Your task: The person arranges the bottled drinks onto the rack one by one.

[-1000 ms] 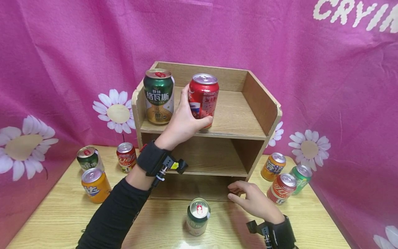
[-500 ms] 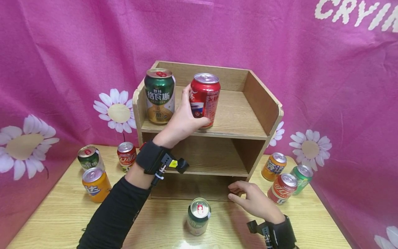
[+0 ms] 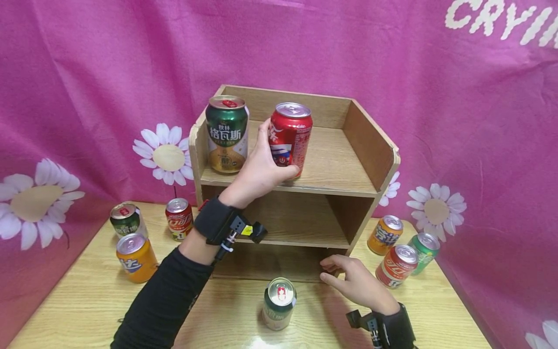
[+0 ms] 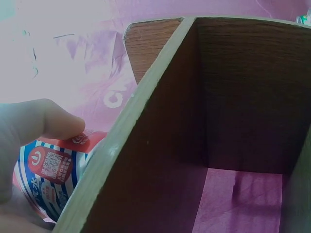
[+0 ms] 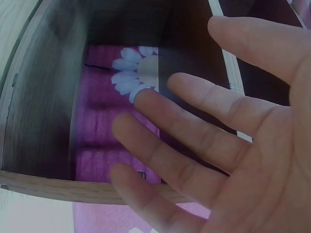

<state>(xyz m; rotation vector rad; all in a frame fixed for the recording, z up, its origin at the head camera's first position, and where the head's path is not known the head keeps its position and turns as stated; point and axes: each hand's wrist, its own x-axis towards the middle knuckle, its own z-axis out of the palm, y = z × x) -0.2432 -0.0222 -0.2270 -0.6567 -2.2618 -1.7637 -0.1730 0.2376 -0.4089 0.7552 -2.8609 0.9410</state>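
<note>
My left hand [image 3: 261,167] grips a red cola can [image 3: 291,138] upright at the front of the top shelf [image 3: 331,160]. In the left wrist view the thumb [image 4: 58,121] lies along the can [image 4: 51,167], beside the shelf board's edge. Just left of it on the same shelf stands a green and gold kvass can [image 3: 226,135]. My right hand [image 3: 355,283] holds nothing, fingers loosely bent, in front of the lowest compartment's right side. The right wrist view shows its palm and spread fingers [image 5: 209,141]. A second kvass can [image 3: 279,304] stands on the table before the shelf unit.
Left of the unit are an orange can [image 3: 136,258], a dark green can [image 3: 128,220] and a red can [image 3: 179,219]. On the right stand another orange can [image 3: 385,235], a red can [image 3: 396,266] and a green can [image 3: 425,252]. A pink cloth [image 3: 279,43] hangs behind.
The whole head view has shifted slightly. The red cola can is turned a little in my left hand, its label showing differently. My right hand has stayed in place.
</note>
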